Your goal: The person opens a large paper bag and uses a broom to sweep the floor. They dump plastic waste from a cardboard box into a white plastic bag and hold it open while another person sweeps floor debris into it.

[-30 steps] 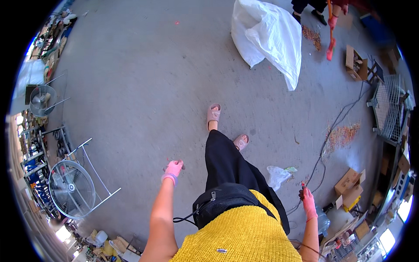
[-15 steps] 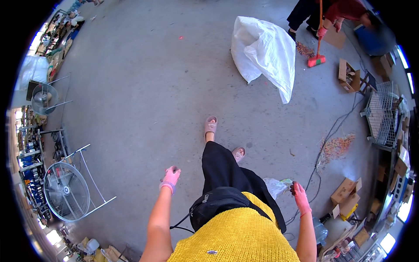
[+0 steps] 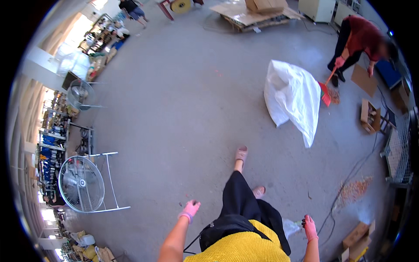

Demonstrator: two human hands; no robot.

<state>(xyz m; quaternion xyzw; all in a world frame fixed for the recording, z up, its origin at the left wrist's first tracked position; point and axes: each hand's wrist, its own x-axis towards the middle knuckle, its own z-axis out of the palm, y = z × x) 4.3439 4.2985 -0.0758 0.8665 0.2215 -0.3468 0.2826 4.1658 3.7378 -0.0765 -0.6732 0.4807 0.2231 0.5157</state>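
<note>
I am walking across a grey concrete floor [image 3: 174, 109], one sandalled foot [image 3: 241, 154] ahead of the other. My left hand [image 3: 191, 208] wears a pink glove and hangs loosely curled at my side, holding nothing. My right hand [image 3: 309, 226], also pink-gloved, swings low near a crumpled bit of pale plastic [image 3: 290, 227] on the floor, empty as well. A large white sack [image 3: 292, 98] lies on the floor ahead and to the right.
A person in a red top [image 3: 362, 39] sweeps with a red broom [image 3: 326, 89] beside the sack. A big floor fan [image 3: 81, 184] on a white frame stands left. Cardboard boxes [image 3: 370, 115], cables, orange debris [image 3: 354, 190] and a wire cage [image 3: 398, 153] line the right.
The view has tilted up as I walked forward, so the sack sits lower in view and the sweeping person and far pallets have appeared. My arms swung slightly.
</note>
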